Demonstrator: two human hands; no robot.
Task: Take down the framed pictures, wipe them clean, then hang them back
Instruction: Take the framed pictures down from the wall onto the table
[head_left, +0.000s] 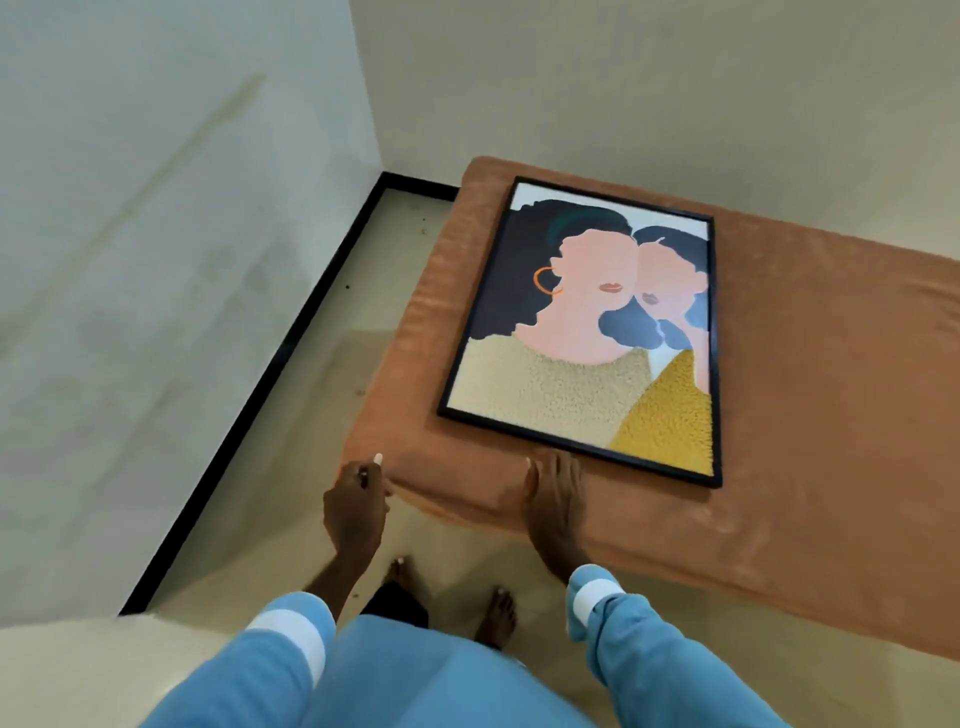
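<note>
One black-framed portrait picture (587, 332) lies on the orange bed (805, 415), touching the flat, released right grip (553, 499); left grip (356, 504) loose, empty.

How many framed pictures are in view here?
1. The picture lies flat, face up, on the orange bed, with the right hand at its near edge. Others may be outside the view.
</note>
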